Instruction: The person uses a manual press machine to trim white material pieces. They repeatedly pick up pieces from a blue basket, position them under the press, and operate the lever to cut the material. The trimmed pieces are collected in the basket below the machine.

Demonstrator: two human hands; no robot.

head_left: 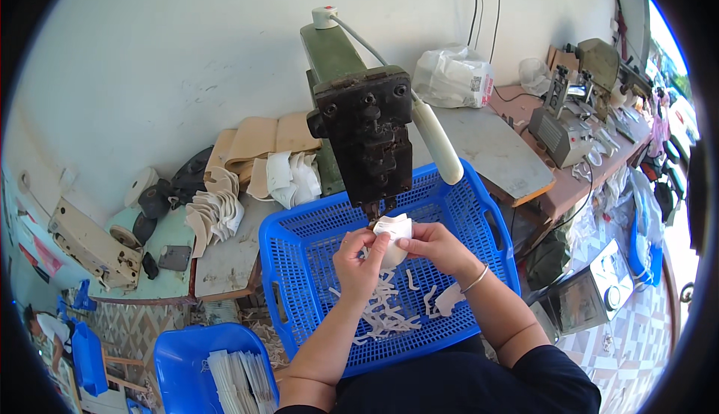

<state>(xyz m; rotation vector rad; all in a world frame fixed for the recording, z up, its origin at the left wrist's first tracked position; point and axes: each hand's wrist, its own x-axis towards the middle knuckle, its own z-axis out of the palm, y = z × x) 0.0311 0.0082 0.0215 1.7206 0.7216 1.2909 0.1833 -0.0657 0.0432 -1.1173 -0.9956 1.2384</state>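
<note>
Both hands meet just under the head of a dark green machine [367, 125], above a blue plastic basket [299, 223]. Between them is a curved white piece of sheet material [395, 228], apparently layered along its top edge. My left hand [358, 260] pinches its left side between thumb and fingers. My right hand [437, 248], with a bangle at the wrist, grips its right side. The upper edge of the piece is close to the machine's lower tip; whether they touch I cannot tell. Narrow white offcuts [386, 309] and a larger white scrap [449, 299] lie in the basket.
Stacked cream pieces [213, 212], white pieces [292, 178] and tan sheets [262, 140] lie left of the machine. A white handle [437, 140] hangs at its right. Lower left, a blue chair [180, 354] bears white strips. A sewing machine [93, 245] stands far left, a grey device [558, 137] at right.
</note>
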